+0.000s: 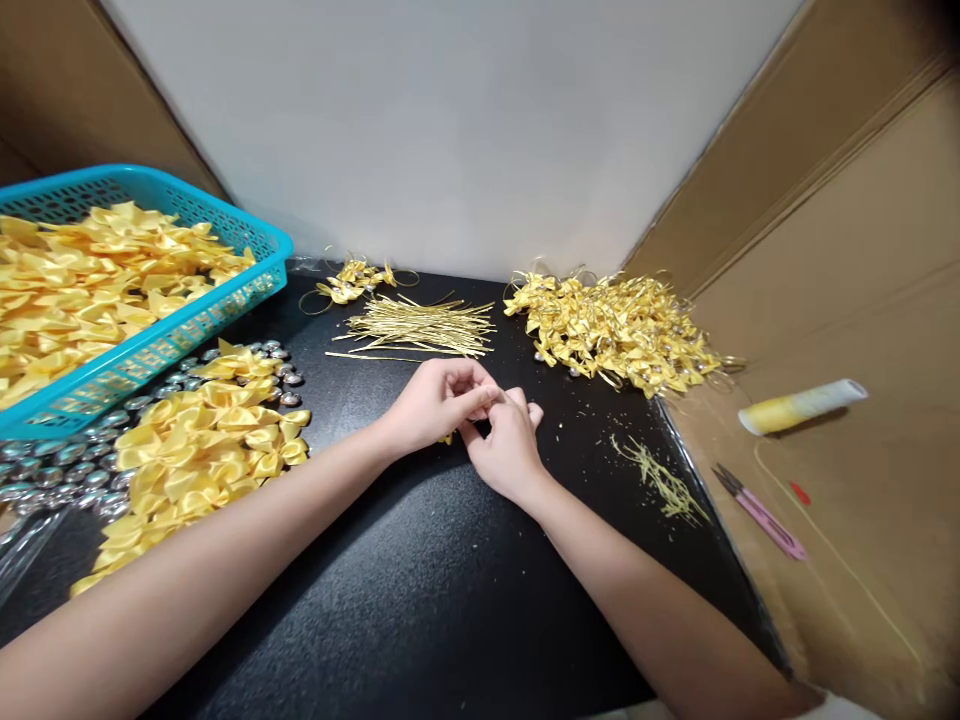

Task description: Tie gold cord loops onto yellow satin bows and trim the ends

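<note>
My left hand (pixel 439 405) and my right hand (pixel 510 445) meet over the middle of the black table, fingertips pinched together. A small bit of a yellow ribbon bow (pixel 448 438) peeks out beneath my left hand; the fingers hide the rest. What my right fingertips pinch is too small and covered to make out. Just beyond the hands lies a bundle of gold cord pieces (pixel 427 325). Loose yellow bows (pixel 202 430) are heaped to the left of my left forearm, beside rows of shiny silver beads (pixel 71 465).
A turquoise basket (pixel 161 345) full of yellow bows stands at left. Bows with cord loops (pixel 615 330) pile up at back right, a few more (pixel 356 280) at back left. Cord scraps (pixel 664 485), pink snips (pixel 765 515) and a thread spool (pixel 802 407) lie right.
</note>
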The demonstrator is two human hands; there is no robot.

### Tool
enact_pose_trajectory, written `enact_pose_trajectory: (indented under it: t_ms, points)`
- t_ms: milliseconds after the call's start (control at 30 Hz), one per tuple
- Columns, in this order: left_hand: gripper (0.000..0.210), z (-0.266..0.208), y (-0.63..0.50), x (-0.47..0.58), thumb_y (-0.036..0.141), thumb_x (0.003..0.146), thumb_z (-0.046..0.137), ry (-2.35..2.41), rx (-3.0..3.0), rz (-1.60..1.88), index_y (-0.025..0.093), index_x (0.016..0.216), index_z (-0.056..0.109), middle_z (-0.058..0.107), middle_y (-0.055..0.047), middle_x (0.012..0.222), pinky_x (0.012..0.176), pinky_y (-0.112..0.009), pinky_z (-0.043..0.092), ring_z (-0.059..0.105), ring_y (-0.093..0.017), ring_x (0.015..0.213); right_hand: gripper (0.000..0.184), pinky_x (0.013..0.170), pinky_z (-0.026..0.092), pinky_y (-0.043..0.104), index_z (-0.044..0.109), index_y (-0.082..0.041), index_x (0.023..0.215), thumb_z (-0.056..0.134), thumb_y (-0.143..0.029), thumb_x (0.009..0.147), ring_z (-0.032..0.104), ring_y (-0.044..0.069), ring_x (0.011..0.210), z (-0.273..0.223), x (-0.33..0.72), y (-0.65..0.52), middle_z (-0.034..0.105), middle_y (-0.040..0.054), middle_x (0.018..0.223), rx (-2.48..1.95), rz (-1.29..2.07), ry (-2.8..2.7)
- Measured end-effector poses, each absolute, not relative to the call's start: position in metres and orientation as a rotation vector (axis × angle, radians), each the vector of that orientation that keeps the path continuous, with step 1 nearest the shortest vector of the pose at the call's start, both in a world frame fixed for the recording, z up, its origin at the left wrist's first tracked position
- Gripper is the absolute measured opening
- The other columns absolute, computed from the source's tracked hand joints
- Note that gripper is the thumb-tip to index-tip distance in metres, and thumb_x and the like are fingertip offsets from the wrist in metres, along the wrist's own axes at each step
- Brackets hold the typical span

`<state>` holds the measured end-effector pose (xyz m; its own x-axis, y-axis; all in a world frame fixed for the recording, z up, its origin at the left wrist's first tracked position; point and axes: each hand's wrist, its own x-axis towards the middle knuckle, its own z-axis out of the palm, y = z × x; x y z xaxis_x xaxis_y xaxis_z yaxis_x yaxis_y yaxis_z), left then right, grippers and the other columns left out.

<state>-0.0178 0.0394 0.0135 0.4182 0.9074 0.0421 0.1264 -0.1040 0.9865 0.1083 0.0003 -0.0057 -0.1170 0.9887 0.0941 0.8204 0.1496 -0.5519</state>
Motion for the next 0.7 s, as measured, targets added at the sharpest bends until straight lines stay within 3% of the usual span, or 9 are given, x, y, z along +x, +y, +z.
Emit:
enact_pose_trajectory:
  t_ms: [300,367,433,533,633,700]
  points:
    - [0.022,0.02,0.044,-0.024,0.034,0.08,0.063,1.007,1.651,0.759,0.013,0.074,0.063,0.065,-0.001,0.061,0.051,-0.02,0.047,0.058,-0.011,0.053,0.007,0.079,0.032,0.037,0.066,-0.023,0.085,0.06,-0.028,0.084,0.049,0.024,0.098,0.0,0.107,-0.005,0.066,0.0026,0.1,-1.691,0.451,-2.034]
    - [0.025,0.019,0.047,-0.029,0.038,0.081,0.062,1.04,1.726,0.726,0.013,0.074,0.065,0.067,-0.002,0.065,0.054,-0.021,0.047,0.06,-0.012,0.056,0.015,0.082,0.034,0.037,0.067,-0.025,0.094,0.064,-0.036,0.083,0.05,0.024,0.1,0.009,0.122,-0.011,0.065,0.0028,0.102,-1.656,0.428,-2.023]
    - [0.028,0.018,0.049,-0.032,0.041,0.08,0.063,1.061,1.771,0.693,0.013,0.074,0.067,0.068,-0.002,0.066,0.054,-0.022,0.046,0.059,-0.012,0.057,0.035,0.086,0.037,0.038,0.063,-0.027,0.113,0.066,-0.04,0.081,0.05,0.024,0.105,0.02,0.154,-0.024,0.063,0.0048,0.111,-1.635,0.352,-1.977]
    - [0.028,0.017,0.049,-0.032,0.04,0.081,0.062,1.048,1.74,0.667,0.013,0.075,0.067,0.067,-0.002,0.064,0.053,-0.021,0.043,0.057,-0.011,0.054,0.028,0.09,0.039,0.042,0.068,-0.024,0.103,0.059,-0.042,0.084,0.053,0.027,0.105,0.033,0.235,-0.058,0.063,0.0094,0.108,-1.79,0.047,-1.864]
    - [0.024,0.017,0.049,-0.029,0.036,0.079,0.064,1.017,1.662,0.704,0.013,0.073,0.066,0.067,-0.002,0.065,0.054,-0.021,0.043,0.056,-0.01,0.054,0.044,0.083,0.038,0.055,0.07,-0.023,0.093,0.053,-0.061,0.079,0.052,0.04,0.104,0.027,0.321,-0.095,0.064,0.0176,0.104,-2.253,-0.333,-1.673]
    - [0.022,0.017,0.049,-0.028,0.034,0.078,0.064,1.004,1.612,0.729,0.013,0.072,0.065,0.066,-0.001,0.063,0.055,-0.021,0.042,0.055,-0.009,0.054,0.047,0.075,0.038,0.056,0.071,-0.028,0.086,0.053,-0.069,0.073,0.051,0.044,0.104,0.016,0.36,-0.113,0.064,0.0208,0.105,-2.468,-0.391,-1.563]
